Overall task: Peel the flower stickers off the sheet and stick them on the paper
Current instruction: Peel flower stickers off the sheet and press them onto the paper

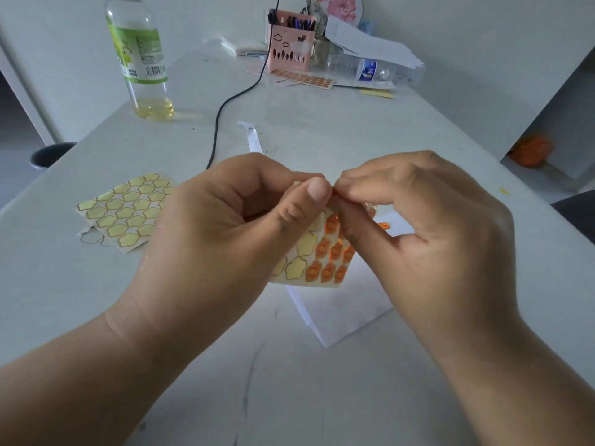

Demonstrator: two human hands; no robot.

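Orange flower stickers [331, 252] beside pale yellow, gold-rimmed blanks on the held sheet [297, 268] — same yellow-and-gold pattern on the spare sheet [128, 210]; white paper [341, 310]; pink pen holder [291, 46], possibly tree-patterned; green-labelled bottle [138, 56].

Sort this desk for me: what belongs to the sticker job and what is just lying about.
Job: left hand and right hand pinching the sticker sheet; white paper under them; emptied sheet on the left.
Lying about: bottle with yellow liquid, pink pen holder, black cable, clear bottle on its side.
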